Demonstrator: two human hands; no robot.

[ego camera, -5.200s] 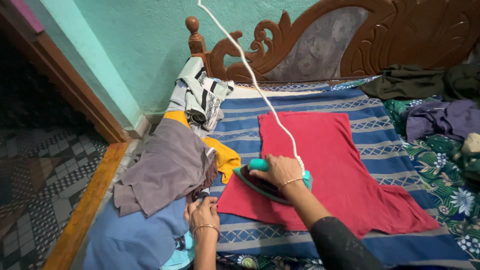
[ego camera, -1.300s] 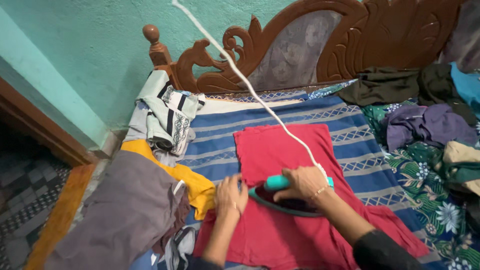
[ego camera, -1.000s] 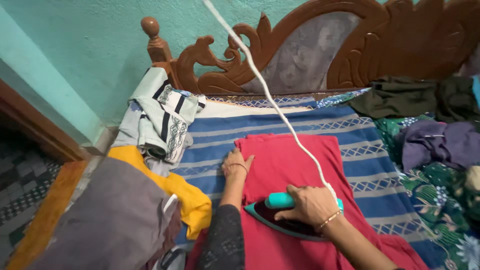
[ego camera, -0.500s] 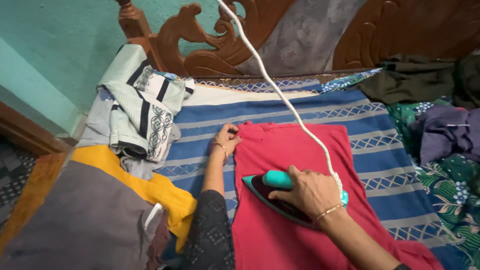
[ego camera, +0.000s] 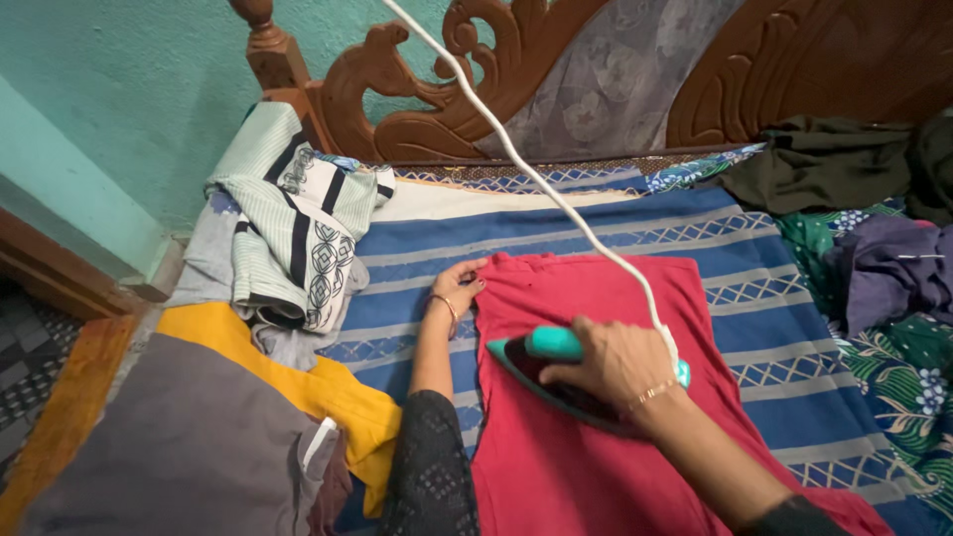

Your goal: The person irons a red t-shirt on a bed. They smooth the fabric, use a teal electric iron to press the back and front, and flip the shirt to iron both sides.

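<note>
Head view: right hand (ego camera: pixel 615 362) wrapped around the teal handle of the iron (ego camera: pixel 556 372), which sits on the red cloth (ego camera: pixel 576 437) mid-bed. Left hand (ego camera: pixel 457 288) pins the cloth's far left corner, fingers flat. White cord (ego camera: pixel 516 164) runs up and away. Clothes pile (ego camera: pixel 288 238) left; dark clothes (ego camera: pixel 874 228) right; striped sheet (ego camera: pixel 556 223) beneath.

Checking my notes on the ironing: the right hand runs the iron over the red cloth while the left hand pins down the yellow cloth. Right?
Not quite. In the head view the left hand pins the red cloth at its edge, not the yellow one; the right hand does hold the iron.
</note>
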